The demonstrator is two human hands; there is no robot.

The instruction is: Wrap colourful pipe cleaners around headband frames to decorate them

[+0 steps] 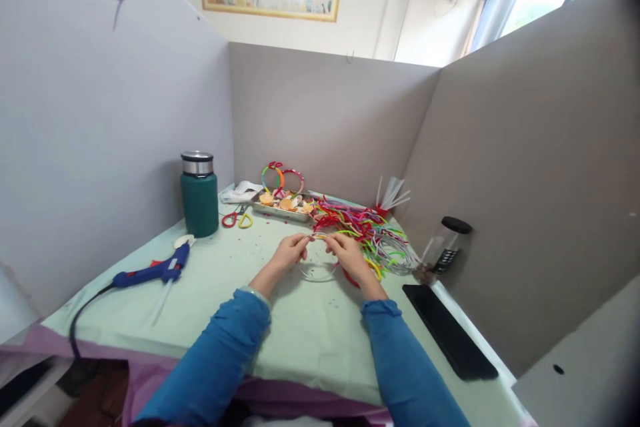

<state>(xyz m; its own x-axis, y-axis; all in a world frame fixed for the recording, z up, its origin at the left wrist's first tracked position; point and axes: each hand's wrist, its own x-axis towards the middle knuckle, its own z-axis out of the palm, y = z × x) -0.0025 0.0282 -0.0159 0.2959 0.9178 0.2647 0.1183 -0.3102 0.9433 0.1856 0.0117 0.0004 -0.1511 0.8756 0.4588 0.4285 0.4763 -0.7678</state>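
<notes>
Whitish and thin, a ring [320, 279] is being pinched at its far edge by the left hand [291, 251] and right hand [347, 253]; a blue glue gun [153, 273] is lying left.

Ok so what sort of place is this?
It looks like a craft workspace in a partitioned booth: gray panels stand around the table, a blue glue gun lies on the left, and colorful strands are heaped toward the back.
</notes>
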